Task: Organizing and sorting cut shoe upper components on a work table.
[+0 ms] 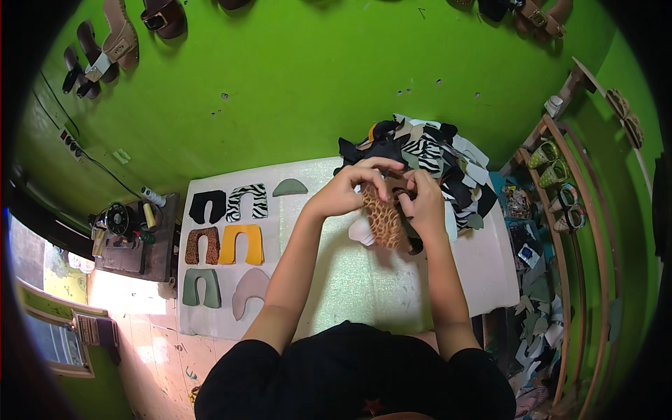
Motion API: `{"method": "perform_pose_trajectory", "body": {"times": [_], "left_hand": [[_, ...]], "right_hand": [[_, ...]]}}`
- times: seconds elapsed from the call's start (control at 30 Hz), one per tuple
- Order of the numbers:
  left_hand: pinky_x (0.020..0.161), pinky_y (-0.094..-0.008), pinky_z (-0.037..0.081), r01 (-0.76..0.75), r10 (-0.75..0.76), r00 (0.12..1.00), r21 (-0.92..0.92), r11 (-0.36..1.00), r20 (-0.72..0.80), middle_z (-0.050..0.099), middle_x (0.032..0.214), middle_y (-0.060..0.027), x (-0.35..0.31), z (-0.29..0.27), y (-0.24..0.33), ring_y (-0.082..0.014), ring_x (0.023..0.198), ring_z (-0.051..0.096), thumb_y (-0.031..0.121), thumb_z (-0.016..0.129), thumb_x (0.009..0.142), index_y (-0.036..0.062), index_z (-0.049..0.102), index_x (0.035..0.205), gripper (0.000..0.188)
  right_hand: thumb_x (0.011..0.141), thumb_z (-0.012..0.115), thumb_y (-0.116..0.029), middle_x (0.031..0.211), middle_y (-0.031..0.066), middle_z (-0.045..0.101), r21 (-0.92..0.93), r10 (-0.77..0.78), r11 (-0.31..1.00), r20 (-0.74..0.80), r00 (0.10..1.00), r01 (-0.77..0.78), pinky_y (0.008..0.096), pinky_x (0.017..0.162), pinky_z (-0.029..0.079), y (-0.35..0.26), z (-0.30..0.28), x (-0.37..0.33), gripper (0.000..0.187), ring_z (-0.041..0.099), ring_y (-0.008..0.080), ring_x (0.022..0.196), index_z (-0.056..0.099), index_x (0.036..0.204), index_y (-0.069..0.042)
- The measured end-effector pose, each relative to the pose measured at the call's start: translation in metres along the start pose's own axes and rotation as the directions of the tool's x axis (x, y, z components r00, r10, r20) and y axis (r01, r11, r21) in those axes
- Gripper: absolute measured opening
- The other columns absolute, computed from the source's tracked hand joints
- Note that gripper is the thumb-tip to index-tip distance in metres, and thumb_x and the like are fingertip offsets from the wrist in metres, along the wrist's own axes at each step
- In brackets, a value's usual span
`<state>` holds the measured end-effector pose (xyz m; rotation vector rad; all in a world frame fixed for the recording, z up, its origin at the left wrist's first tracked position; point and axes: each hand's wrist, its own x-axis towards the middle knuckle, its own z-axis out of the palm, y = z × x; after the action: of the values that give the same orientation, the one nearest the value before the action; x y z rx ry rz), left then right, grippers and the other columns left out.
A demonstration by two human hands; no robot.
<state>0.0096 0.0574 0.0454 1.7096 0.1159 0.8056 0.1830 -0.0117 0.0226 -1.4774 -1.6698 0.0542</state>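
Above the middle of a white-topped table [336, 280], I hold a tan and brown animal-print piece of material [385, 222] that hangs down. My left hand [353, 190] has its fingers curled over the upper left side. On the other side, my right hand [423, 204] pinches the upper right part, where something dark and brown shows between the fingers. A white scrap [360, 232] shows just behind the print piece. Directly beyond my hands rises a mixed pile of cut pieces [427, 150], with black, white, zebra-striped and green ones.
On the table's left lie U-shaped stacks: black [197, 208], zebra [239, 199], spotted brown [196, 245], yellow [229, 245], green [192, 290], pink [245, 287]. A green half-moon piece [290, 187] lies behind. A sewing machine [119, 220] stands left; a wooden shoe rack [560, 238] right.
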Motion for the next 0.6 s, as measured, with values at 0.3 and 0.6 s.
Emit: {"method": "perform_pose_trajectory", "body": {"times": [0.3, 0.6], "left_hand": [[0.082, -0.0267, 0.042, 0.395, -0.395, 0.918, -0.002, 0.919, -0.023, 0.057, 0.094, -0.0057, -0.075, -0.01, 0.001, -0.0153, 0.09, 0.054, -0.013, 0.048, 0.066, 0.0031, 0.059, 0.08, 0.024], [0.077, -0.0323, 0.048, 0.187, -0.363, 0.916, -0.621, 0.761, -0.169, 0.058, 0.092, -0.0159, -0.139, 0.018, -0.006, -0.0267, 0.088, 0.061, 0.023, 0.04, 0.089, -0.0058, 0.051, 0.096, 0.031]], "right_hand": [[0.056, 0.055, 0.006, 0.072, 0.0094, 0.042, 0.34, 0.011, 0.94, 0.025, 1.0, -0.019, 0.0272, 0.06, 0.037, -0.027, 0.007, -0.027, 0.023, 0.044, 0.022, 0.065, 0.038, 0.07, -0.001], [0.069, 0.062, -0.004, 0.078, 0.0049, 0.052, 0.565, 0.012, 0.824, 0.057, 0.998, -0.042, 0.0246, 0.062, 0.039, -0.054, 0.016, -0.054, 0.013, 0.05, 0.0135, 0.07, 0.064, 0.082, -0.001]]}}
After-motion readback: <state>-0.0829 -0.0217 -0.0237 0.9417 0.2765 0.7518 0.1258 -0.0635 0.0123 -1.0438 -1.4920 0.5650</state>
